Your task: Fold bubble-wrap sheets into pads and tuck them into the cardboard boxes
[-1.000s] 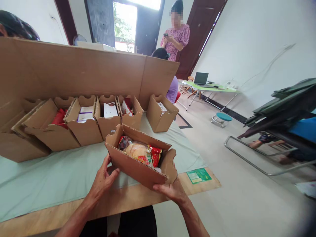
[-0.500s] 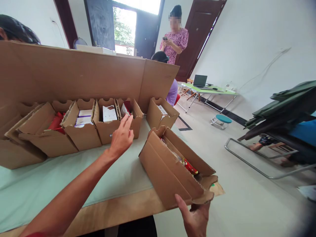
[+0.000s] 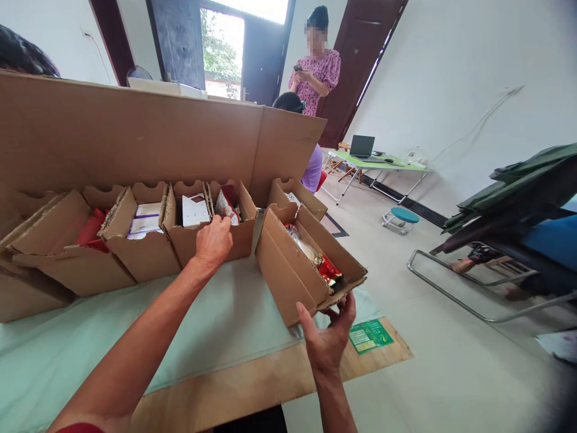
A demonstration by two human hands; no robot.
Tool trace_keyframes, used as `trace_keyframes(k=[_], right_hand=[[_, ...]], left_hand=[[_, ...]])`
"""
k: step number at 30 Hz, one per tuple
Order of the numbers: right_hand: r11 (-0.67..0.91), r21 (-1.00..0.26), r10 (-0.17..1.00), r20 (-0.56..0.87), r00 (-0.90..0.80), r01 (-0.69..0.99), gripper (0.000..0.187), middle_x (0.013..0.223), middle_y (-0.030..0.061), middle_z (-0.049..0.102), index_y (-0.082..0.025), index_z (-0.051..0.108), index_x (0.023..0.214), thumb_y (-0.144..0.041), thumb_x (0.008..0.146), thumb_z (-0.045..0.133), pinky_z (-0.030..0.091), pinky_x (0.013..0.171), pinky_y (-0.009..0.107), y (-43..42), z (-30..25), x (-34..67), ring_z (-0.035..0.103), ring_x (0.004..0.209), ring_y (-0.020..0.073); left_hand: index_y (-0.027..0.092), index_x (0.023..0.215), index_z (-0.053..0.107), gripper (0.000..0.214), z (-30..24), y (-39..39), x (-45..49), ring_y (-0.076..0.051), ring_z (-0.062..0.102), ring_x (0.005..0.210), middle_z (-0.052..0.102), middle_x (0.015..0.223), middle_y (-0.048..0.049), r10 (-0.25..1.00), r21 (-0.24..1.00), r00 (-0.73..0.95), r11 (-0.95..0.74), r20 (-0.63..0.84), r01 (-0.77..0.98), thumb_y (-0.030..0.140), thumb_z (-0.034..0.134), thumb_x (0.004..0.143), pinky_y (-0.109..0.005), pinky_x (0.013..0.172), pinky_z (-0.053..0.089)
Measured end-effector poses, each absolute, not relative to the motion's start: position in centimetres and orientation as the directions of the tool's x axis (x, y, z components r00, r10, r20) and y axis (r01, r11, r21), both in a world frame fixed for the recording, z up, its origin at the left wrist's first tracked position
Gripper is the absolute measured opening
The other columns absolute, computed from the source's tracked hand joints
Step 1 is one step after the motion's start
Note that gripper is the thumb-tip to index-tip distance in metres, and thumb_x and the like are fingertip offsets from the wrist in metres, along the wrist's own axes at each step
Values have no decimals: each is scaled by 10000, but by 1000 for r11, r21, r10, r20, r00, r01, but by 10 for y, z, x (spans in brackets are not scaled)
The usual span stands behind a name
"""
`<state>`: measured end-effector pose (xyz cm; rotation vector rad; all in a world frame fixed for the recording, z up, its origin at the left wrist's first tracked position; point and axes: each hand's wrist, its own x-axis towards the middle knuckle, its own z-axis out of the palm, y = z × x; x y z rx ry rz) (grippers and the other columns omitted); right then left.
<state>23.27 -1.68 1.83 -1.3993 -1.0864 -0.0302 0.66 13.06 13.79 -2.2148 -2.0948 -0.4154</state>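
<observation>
My right hand grips the near end of a cardboard box, thumb on its side and fingers under the end. Red and gold packets lie inside this tilted box. My left hand is closed at the front rim of another cardboard box in the row; its fingertips curl over the edge and are partly hidden. Inside that box stands a red and white patterned packet. Beside it, a neighbouring box holds a white carton.
More boxes in the row hold purple-edged white packs and a red item. A tall cardboard panel stands behind them. Another box sits at the far right of the cloth-covered table. People are beyond the panel.
The right-hand box has moved away from the table's near edge, up and left, uncovering a green label. My left fingers, stretched out before, are now curled at the box rim.
</observation>
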Motion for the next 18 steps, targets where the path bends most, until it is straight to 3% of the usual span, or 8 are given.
trace_keyframes(k=[4, 7, 12, 16, 18], right_hand=[[230, -711, 522, 667, 532, 665, 1019, 1441, 205, 489, -208, 287, 1566, -559, 757, 799, 575, 811, 415, 16, 17, 216, 578, 1200, 319], [191, -668, 506, 695, 511, 719, 1059, 1440, 231, 481, -169, 267, 1564, -612, 750, 781, 537, 950, 517, 53, 10, 203, 519, 1287, 367], [163, -662, 636, 637, 435, 731, 1092, 1497, 271, 420, -124, 213, 1566, -674, 771, 721, 375, 1137, 605, 113, 5, 189, 401, 1411, 407], [197, -671, 704, 604, 372, 715, 924, 1562, 260, 330, -135, 233, 1556, -535, 851, 676, 373, 1146, 577, 113, 4, 185, 298, 1487, 383], [213, -671, 709, 606, 361, 710, 736, 1524, 237, 382, -149, 328, 1511, -409, 890, 626, 404, 1125, 552, 98, 1, 183, 353, 1451, 354]], left_hand=[[138, 1214, 656, 364, 135, 130, 6, -343, 725, 1029, 642, 1190, -166, 969, 129, 63, -96, 241, 987, 144, 391, 965, -441, 830, 579], [137, 1205, 656, 355, 132, 129, 5, -335, 724, 1019, 635, 1193, -168, 965, 127, 86, -120, 248, 985, 140, 396, 963, -434, 821, 581], [148, 1176, 660, 328, 125, 128, 4, -301, 724, 1005, 630, 1196, -153, 958, 134, 111, -150, 264, 980, 142, 409, 966, -397, 817, 585], [169, 1188, 663, 329, 119, 127, 0, -281, 719, 1020, 626, 1222, -138, 954, 150, 119, -165, 275, 975, 142, 419, 968, -376, 823, 590], [181, 1250, 640, 364, 113, 124, -2, -272, 714, 1045, 625, 1246, -132, 948, 171, 132, -187, 291, 967, 129, 415, 968, -369, 832, 595]])
